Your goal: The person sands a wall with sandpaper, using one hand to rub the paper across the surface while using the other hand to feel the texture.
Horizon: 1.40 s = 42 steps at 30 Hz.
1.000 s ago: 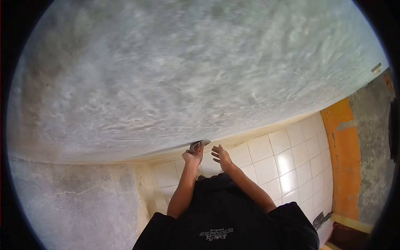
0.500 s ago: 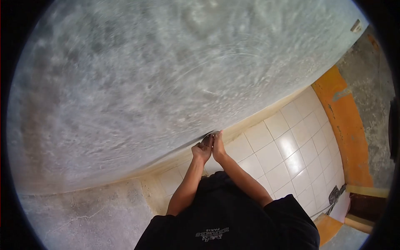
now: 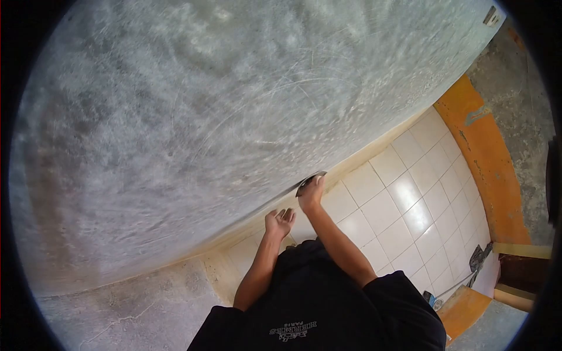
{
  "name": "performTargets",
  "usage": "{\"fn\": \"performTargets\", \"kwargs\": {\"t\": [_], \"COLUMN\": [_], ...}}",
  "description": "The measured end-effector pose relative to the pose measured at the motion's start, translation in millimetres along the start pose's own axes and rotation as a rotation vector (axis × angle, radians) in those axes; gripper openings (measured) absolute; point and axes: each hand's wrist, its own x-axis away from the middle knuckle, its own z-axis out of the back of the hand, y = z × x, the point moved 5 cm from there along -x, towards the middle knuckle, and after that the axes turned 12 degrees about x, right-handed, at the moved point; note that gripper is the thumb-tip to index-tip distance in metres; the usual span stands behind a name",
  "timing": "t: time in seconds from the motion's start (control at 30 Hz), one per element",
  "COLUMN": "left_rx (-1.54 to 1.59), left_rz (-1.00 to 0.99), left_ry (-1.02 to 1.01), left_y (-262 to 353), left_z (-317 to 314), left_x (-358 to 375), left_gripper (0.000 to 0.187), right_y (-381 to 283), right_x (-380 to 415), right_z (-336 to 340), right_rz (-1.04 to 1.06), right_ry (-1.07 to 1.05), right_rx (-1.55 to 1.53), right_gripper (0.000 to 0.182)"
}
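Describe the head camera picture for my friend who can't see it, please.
A person's right hand holds a dark, flat piece at a mottled grey wall. The left hand is nearby, fingers loosely curled, above pale floor tiles.

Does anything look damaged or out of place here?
Yes: a jagged crack-like line marks the pale grey surface at lower left, and the orange band at right has a ragged edge and a bluish patch, as if its paint had flaked.

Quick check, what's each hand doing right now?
Left hand: open, fingers loosely curled, nothing visible in it.
Right hand: closed, holding a dark thin sheet, possibly sandpaper, at the wall.
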Motion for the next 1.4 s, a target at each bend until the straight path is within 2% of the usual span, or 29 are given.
{"fn": "performTargets", "kwargs": {"t": [0.1,0.13,0.2,0.23,0.3,0.33,0.37,0.43,0.47,0.57,0.6,0.73,0.77,0.83,0.9,1.0,1.1,1.2,1.3,1.4], "left_rx": [-0.057,-0.054,-0.010,0.053,0.324,0.154,-0.014,0.001,0.011,0.055,0.084,0.432,0.475,0.502,0.437,0.276,0.359,0.364,0.330,0.298], "left_rz": [0.045,0.043,0.041,0.088,0.367,0.211,0.053,0.006,-0.019,-0.063,-0.121,-0.279,-0.351,-0.446,-0.482,-0.505,-0.494,-0.509,-0.472,-0.468], "left_ry": [-0.070,-0.094,-0.141,-0.174,-0.294,-0.273,-0.249,-0.181,-0.147,0.011,0.034,0.122,0.112,0.031,-0.096,-0.227,-0.164,-0.186,-0.225,-0.161], "left_y": [22.5,30.2,46.9,51.7,61.6,69.1,70.6,68.6,68.1,78.3,88.1,123.1,115.8,129.2,163.8,171.3,178.2,170.1,184.4,193.1], "left_z": [34.3,42.4,61.0,70.0,75.0,78.4,68.5,52.7,45.9,36.2,38.5,30.9,8.1,0.7,6.5,-18.5,-14.2,-14.4,-4.8,-0.4], "left_x": [7.9,9.3,4.5,-0.9,-17.1,-20.0,-4.7,12.2,17.0,28.9,25.7,42.2,75.7,87.2,76.1,101.1,94.4,93.7,71.7,61.9], "left_gripper": [0.049,0.047,0.045,0.044,0.041,0.041,0.041,0.040,0.040,0.042,0.050,0.058,0.059,0.060,0.061,0.062,0.062,0.063,0.065,0.065], "right_y": [1.5,-3.7,-25.3,-31.4,-29.1,-25.5,-23.4,-31.9,-26.7,-19.0,-21.4,-15.1,-18.7,-25.4,-21.5,-13.0,-0.4,1.6,-0.2,4.7], "right_x": [23.0,14.5,2.2,3.9,6.4,8.6,19.4,47.6,29.2,-18.8,-16.7,13.7,22.8,12.2,-2.0,-2.8,10.5,-3.2,9.6,23.8], "right_z": [-27.4,-29.1,-30.7,-31.3,-38.8,-42.5,-52.7,-82.5,-70.1,-17.1,-15.9,-43.5,-54.4,-51.0,-29.3,-32.0,-38.3,-35.8,-50.6,-66.0], "right_rz": [0.019,0.084,0.041,0.019,0.103,0.144,0.082,-0.040,-0.032,0.015,0.019,-0.014,-0.031,-0.103,-0.221,0.004,-0.020,-0.038,-0.085,-0.104], "right_ry": [0.040,-0.010,0.087,0.139,0.111,0.098,0.080,0.041,-0.035,0.032,0.022,-0.030,-0.042,0.039,0.094,-0.048,-0.039,0.004,0.066,0.142], "right_rx": [0.026,0.010,-0.031,-0.052,0.017,0.051,0.049,0.045,0.003,-0.305,-0.272,-0.158,-0.128,-0.261,-0.471,-0.319,-0.286,-0.344,-0.320,-0.366], "right_gripper": [0.069,0.075,0.080,0.083,0.086,0.088,0.089,0.090,0.093,0.096,0.096,0.097,0.097,0.098,0.098,0.093,0.076,0.064,0.057,0.049]}}
